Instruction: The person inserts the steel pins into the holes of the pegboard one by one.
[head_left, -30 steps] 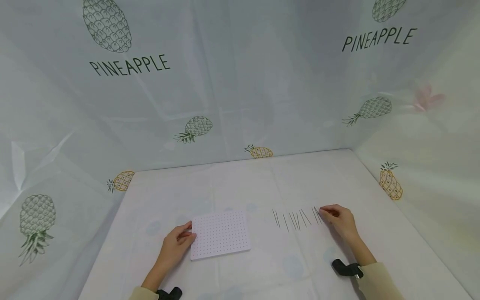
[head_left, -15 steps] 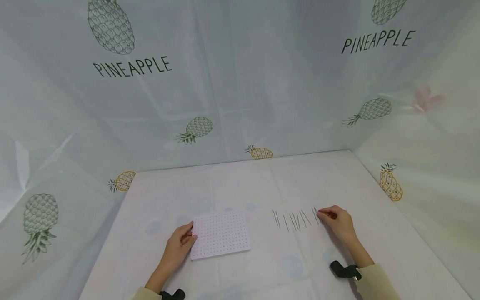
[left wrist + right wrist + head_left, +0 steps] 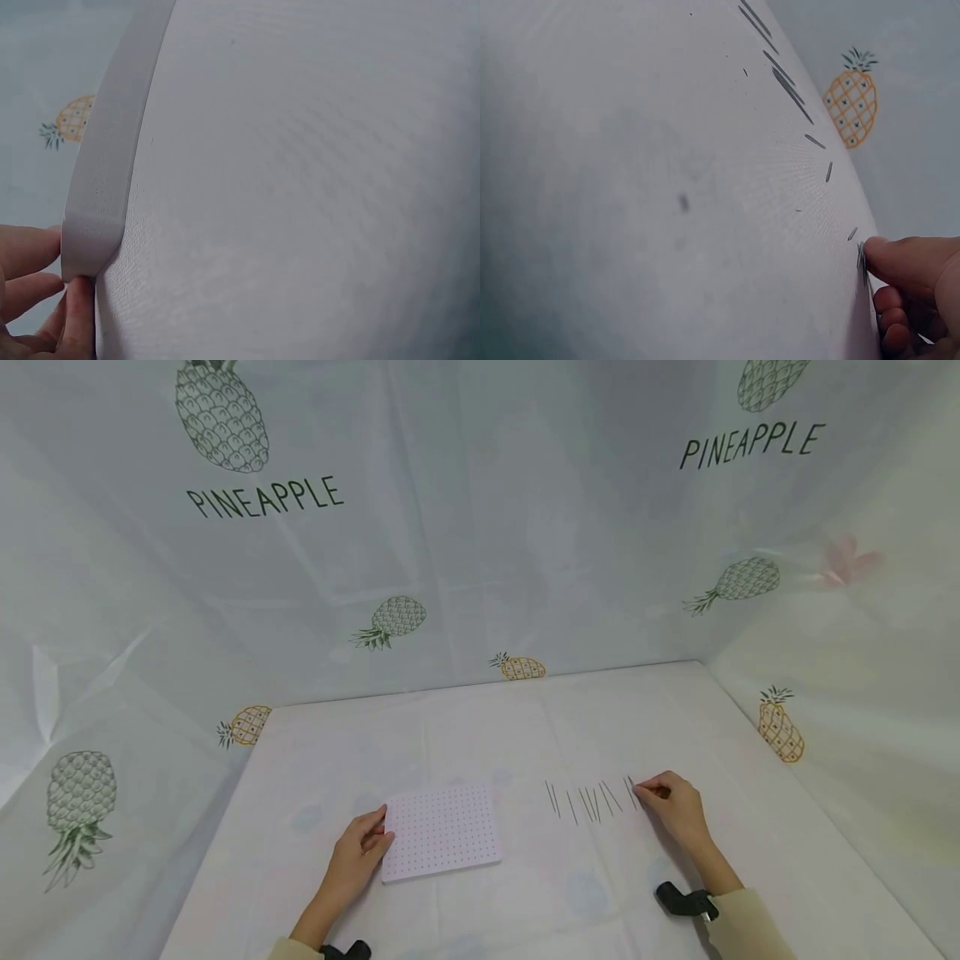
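Observation:
On the white table lies a white pegboard (image 3: 442, 831) with rows of small holes. My left hand (image 3: 354, 857) holds its left edge, thumb and index finger apart on that side. In the left wrist view, the fingers (image 3: 30, 252) press close at a corner of the board (image 3: 105, 172). Several thin dark rods (image 3: 586, 805) lie in a loose row to the right of the board. At the right end of the row, my right hand (image 3: 678, 810) brings thumb and index together on a thin rod. The right wrist view shows the thumb (image 3: 900, 256) against dark rod ends.
White sheeting (image 3: 465, 543) printed with pineapples rises behind the table and at both sides. A black wrist mount (image 3: 681, 900) projects from the right wrist, another (image 3: 348, 951) from the left. The table's back edge (image 3: 480, 686) runs below the sheeting.
My right hand has shifted slightly left along the rods at the right end of the row. The left hand stays at the pegboard, which keeps its place.

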The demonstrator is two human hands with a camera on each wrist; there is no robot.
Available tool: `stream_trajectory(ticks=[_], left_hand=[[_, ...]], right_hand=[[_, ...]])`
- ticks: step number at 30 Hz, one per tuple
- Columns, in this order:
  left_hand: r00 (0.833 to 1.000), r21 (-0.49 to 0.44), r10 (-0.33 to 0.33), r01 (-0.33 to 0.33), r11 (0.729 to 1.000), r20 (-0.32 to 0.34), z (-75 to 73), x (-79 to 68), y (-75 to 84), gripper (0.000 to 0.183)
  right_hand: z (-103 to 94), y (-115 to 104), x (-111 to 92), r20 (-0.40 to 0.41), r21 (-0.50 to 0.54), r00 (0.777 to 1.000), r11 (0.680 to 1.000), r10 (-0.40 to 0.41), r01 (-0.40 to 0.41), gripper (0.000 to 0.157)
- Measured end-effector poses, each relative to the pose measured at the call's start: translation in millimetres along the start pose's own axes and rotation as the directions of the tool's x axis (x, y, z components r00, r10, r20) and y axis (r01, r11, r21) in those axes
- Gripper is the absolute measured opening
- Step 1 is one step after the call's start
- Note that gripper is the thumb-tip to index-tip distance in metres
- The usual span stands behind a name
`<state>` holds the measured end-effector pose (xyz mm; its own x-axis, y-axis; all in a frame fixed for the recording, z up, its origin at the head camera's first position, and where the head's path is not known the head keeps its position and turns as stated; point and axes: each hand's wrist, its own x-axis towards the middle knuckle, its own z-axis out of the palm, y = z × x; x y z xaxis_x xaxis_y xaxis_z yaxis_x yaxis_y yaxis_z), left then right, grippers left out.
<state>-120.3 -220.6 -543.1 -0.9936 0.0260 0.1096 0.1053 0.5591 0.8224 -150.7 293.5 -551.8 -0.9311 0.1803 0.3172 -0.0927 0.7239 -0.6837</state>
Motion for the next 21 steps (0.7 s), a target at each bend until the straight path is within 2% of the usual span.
stream_trajectory(ticks=[21], left_hand=[[0.999,0.019,-0.039,0.039,0.999,0.020,0.7,-0.7,7.6,0.052]], right_hand=[[0.7,-0.7,0.8,-0.015,0.039,1.000,0.999,0.018,-0.017,0.011]])
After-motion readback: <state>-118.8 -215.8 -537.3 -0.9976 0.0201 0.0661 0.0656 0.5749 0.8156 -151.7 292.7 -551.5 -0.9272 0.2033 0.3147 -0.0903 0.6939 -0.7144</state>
